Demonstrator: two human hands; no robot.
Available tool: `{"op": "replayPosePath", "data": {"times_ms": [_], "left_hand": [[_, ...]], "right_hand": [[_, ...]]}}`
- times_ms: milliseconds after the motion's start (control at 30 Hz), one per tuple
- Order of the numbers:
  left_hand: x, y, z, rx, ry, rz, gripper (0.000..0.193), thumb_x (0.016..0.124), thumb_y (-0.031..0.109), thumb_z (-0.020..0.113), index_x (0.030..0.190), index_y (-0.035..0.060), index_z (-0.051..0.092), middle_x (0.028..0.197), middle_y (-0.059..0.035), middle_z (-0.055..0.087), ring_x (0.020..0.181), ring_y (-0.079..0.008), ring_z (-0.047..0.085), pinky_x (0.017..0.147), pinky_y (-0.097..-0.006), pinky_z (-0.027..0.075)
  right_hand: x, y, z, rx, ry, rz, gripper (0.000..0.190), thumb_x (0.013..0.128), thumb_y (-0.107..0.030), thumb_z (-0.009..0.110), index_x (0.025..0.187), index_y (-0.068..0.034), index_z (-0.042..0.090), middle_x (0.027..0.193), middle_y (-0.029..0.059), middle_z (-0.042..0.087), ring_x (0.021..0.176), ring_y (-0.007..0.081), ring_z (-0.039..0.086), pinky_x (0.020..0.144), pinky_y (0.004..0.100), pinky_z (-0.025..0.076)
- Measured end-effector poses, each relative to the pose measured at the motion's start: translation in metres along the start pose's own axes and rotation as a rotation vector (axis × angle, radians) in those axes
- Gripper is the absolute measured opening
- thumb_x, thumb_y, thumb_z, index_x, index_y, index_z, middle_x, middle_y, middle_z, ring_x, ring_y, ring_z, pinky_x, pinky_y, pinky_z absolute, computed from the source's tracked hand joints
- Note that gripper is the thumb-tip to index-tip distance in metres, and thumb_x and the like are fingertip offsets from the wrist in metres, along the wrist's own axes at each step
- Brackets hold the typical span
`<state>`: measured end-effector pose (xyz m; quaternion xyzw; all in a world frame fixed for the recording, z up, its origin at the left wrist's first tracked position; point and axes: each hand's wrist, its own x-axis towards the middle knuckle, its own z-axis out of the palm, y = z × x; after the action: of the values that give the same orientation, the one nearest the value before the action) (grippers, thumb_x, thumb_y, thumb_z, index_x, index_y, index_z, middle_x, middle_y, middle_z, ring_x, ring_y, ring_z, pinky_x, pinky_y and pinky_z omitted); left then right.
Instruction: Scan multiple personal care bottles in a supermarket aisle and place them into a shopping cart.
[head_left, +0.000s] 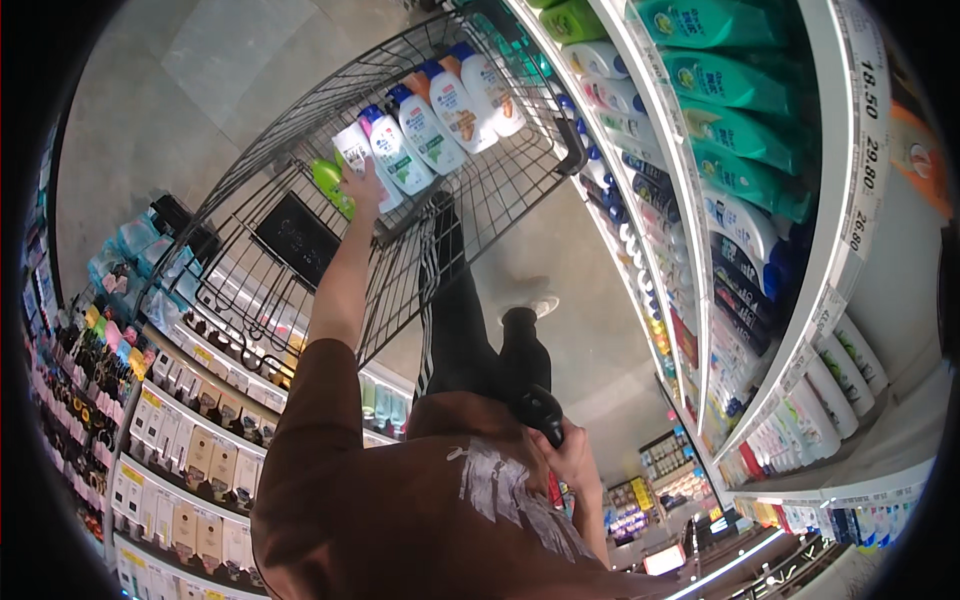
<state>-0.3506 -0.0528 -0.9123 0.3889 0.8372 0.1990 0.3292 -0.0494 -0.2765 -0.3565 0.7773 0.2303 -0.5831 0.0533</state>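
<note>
My left hand (363, 184) reaches into a wire shopping cart (480, 247), its fingers around the lower part of a white bottle (349, 142). Left of that hand, a green bottle (327, 178) lies tilted. On the other side stand several white shampoo bottles with blue caps (426, 129), lined up in a row. Orange-toned bottles show partly behind them. Close to my waist, my right hand (574, 454) grips a black handheld device (541, 412); its exact kind is unclear.
Lit shelves (697, 285) of shampoo bottles rise close on the right, teal bottles (727, 90) among them. Shelves of boxed goods (187, 465) stand at the lower left. Blue-wrapped packs (146, 251) and hanging accessories are beyond the cart. A black sign panel (296, 238) is fixed to the cart.
</note>
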Motion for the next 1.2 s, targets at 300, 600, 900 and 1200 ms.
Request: {"op": "replayPosePath", "data": {"times_ms": [300,600,900,1200], "left_hand": [[-0.024,0.044,-0.005,-0.251,-0.076,-0.147,0.098,0.088,0.041,0.080,0.158,-0.0015,0.027,0.141,-0.0293,0.040,0.117,-0.0366,0.059,0.090,-0.0418,0.056],[-0.205,0.187,-0.100,-0.236,-0.768,-0.263,0.080,0.104,0.061,0.047,0.146,-0.0064,0.046,0.143,-0.0230,0.056,0.127,-0.0364,0.055,0.113,-0.0426,0.038],[-0.307,0.162,-0.115,0.555,-0.273,0.718,0.041,0.110,0.037,0.037,0.133,0.0124,0.061,0.109,-0.0245,0.072,0.095,-0.0470,0.069,0.083,-0.0562,0.053],[-0.326,0.153,-0.115,0.717,-0.253,0.642,0.040,0.110,0.039,0.035,0.122,0.0124,0.062,0.101,-0.0255,0.073,0.099,-0.0481,0.068,0.083,-0.0593,0.051]], "right_hand": [[0.001,0.029,0.010,-0.011,-0.004,-0.064,0.035,0.092,-0.031,0.074,0.103,0.002,0.067,0.069,0.0262,0.063,0.071,0.0463,0.067,0.064,0.0467,0.051],[-0.029,0.104,0.002,0.112,0.161,-0.186,0.035,0.091,-0.030,0.075,0.097,0.003,0.065,0.071,0.0283,0.063,0.073,0.0479,0.066,0.065,0.0499,0.050],[-0.051,0.264,0.033,0.200,0.273,-0.316,0.038,0.091,-0.035,0.074,0.099,0.001,0.065,0.078,0.0304,0.065,0.083,0.0508,0.065,0.072,0.0522,0.052],[-0.098,0.382,0.026,0.183,0.285,-0.267,0.040,0.091,-0.036,0.074,0.099,0.003,0.067,0.080,0.0283,0.068,0.084,0.0460,0.069,0.074,0.0490,0.052]]}}
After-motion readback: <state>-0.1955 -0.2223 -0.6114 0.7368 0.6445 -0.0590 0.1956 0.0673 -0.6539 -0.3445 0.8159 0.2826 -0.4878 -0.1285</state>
